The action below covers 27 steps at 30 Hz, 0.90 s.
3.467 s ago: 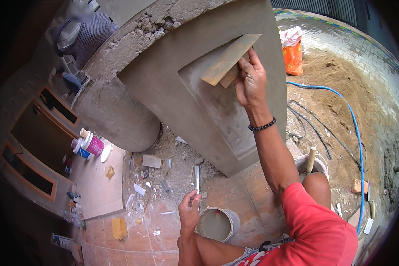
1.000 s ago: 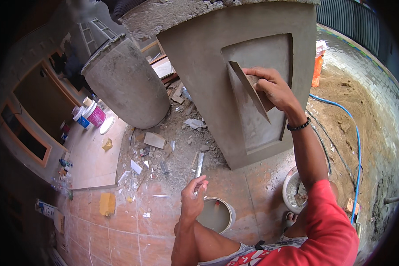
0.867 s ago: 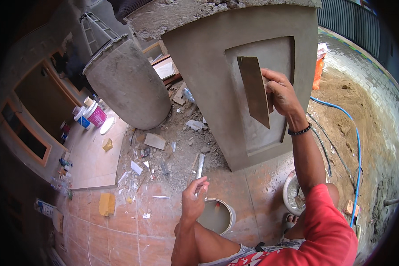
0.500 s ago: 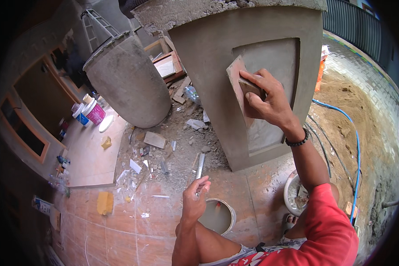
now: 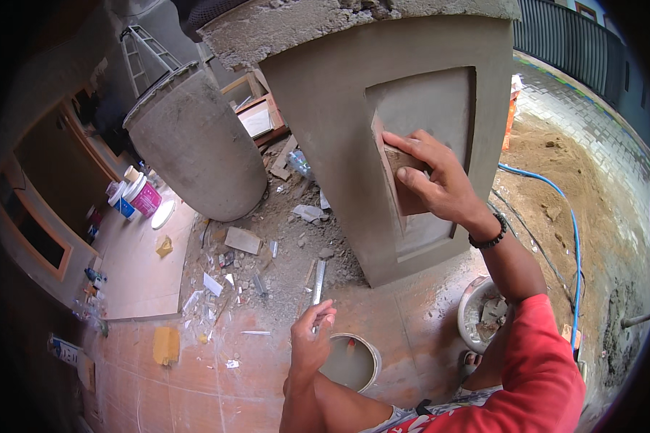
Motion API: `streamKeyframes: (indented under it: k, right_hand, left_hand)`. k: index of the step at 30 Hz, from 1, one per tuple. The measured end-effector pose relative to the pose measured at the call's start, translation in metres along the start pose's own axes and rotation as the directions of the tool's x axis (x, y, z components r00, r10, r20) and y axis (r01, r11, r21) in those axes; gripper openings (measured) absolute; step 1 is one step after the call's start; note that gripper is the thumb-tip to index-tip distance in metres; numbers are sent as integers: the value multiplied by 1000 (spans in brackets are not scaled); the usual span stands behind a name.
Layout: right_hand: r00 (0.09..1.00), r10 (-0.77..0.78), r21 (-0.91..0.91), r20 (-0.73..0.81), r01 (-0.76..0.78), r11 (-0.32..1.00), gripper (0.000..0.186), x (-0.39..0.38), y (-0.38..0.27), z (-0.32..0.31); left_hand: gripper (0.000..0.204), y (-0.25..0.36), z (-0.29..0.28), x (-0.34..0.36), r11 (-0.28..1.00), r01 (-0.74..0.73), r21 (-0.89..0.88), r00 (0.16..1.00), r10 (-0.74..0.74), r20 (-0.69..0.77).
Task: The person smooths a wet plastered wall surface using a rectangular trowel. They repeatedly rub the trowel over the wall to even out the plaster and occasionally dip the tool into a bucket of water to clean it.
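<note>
In my right hand [image 5: 440, 177] is a plastering float [image 5: 388, 173], a flat board with a block handle, my fingers and thumb closed around the block. Its board stands edge-on at the left side of the recessed panel [image 5: 430, 101] in a grey cement-rendered pillar [image 5: 318, 108]. My left hand [image 5: 313, 335], low beside my knee, is curled around what looks like a narrow silvery metal strip [image 5: 318, 281]. The strip points away toward the pillar's base; its lower end is hidden by my fingers. A round bucket of greyish water [image 5: 348, 364] sits just right of that hand.
A pail with mortar lumps [image 5: 480, 314] stands by my foot. Rubble [image 5: 289, 252] lies left of the pillar, near a big grey tapered vessel [image 5: 202, 144]. A yellow sponge-like block [image 5: 166, 346] rests on the tiles. A blue hose [image 5: 576, 238] crosses the sand [image 5: 549, 159].
The float has turned more edge-on to me and sits slightly lower in view, with my right hand still gripping it. The whole view has shifted slightly; my left hand keeps its curled grip.
</note>
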State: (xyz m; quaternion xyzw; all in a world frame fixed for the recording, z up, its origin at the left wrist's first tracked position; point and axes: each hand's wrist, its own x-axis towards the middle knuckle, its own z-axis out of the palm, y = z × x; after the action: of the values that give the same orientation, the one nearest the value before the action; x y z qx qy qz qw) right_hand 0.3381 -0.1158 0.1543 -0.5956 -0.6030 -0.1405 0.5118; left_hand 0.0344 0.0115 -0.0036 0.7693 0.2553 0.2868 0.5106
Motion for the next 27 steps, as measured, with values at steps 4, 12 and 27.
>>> streamKeyframes:
  k: [4, 12, 27]
  right_hand:
    - [937, 288, 797, 198, -325, 509, 54, -16, 21, -46]
    - [948, 317, 778, -24, -181, 602, 59, -43, 68, -127]
    - [969, -246, -823, -2, 138, 552, 56, -9, 103, -169]
  left_hand:
    - [29, 5, 0, -1, 1000, -1, 23, 1000, 1, 9]
    - [29, 2, 9, 2, 999, 20, 42, 1000, -21, 22]
    - [28, -4, 17, 7, 993, 49, 110, 997, -54, 48]
